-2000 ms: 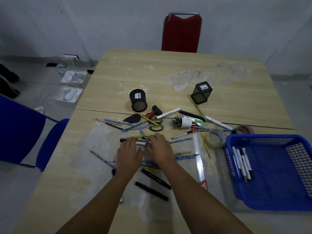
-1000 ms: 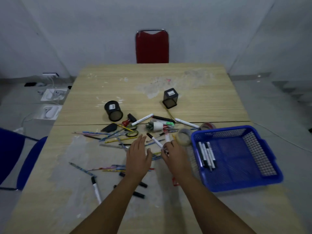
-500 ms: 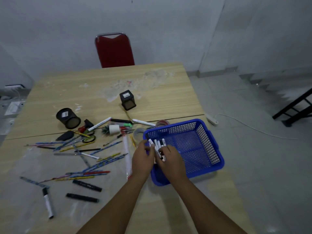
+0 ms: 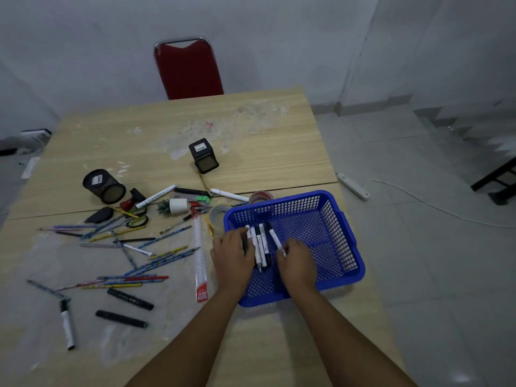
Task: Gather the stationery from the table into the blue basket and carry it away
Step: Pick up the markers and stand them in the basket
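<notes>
My right hand (image 4: pixel 296 265), at the centre of the frame, pinches a white marker (image 4: pixel 276 239) by its lower end, and my left hand (image 4: pixel 233 259) lies curled over the row of markers (image 4: pixel 259 244) on the floor of the blue basket (image 4: pixel 332 219); whether it grips one I cannot tell. I judge these markers light, stiff and smooth, likely to roll, best taken mid-barrel. The basket sits at centre right, near the table (image 4: pixel 265 141) edge; being thin mesh plastic it should flex, so I would lift it by both rims. Left of it lie a clear ruler (image 4: pixel 199 252), tape rolls (image 4: pixel 217 215), scattered pencils (image 4: pixel 164 258), black markers (image 4: pixel 129 298) and scissors (image 4: pixel 134 219), crossed and overlapping, which will slow picking.
</notes>
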